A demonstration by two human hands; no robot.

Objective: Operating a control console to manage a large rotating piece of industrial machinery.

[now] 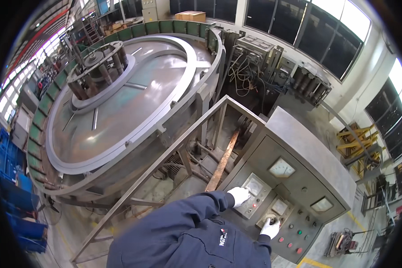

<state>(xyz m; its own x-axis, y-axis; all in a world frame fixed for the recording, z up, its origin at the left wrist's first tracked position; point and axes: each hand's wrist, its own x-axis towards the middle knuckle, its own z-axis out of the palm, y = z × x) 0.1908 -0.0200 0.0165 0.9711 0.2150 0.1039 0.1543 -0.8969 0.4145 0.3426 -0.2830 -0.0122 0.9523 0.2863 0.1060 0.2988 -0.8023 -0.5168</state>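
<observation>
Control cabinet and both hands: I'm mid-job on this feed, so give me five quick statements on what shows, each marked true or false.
1. The left hand is at the control cabinet, beside a small meter. True.
2. Both hands are bare. False: both wear white gloves.
3. The right hand is at a round knob. True.
4. The large round machine stands to the right of the cabinet. False: it stands to the left.
5. Every button on the panel is red. False: a green one shows too.
</observation>
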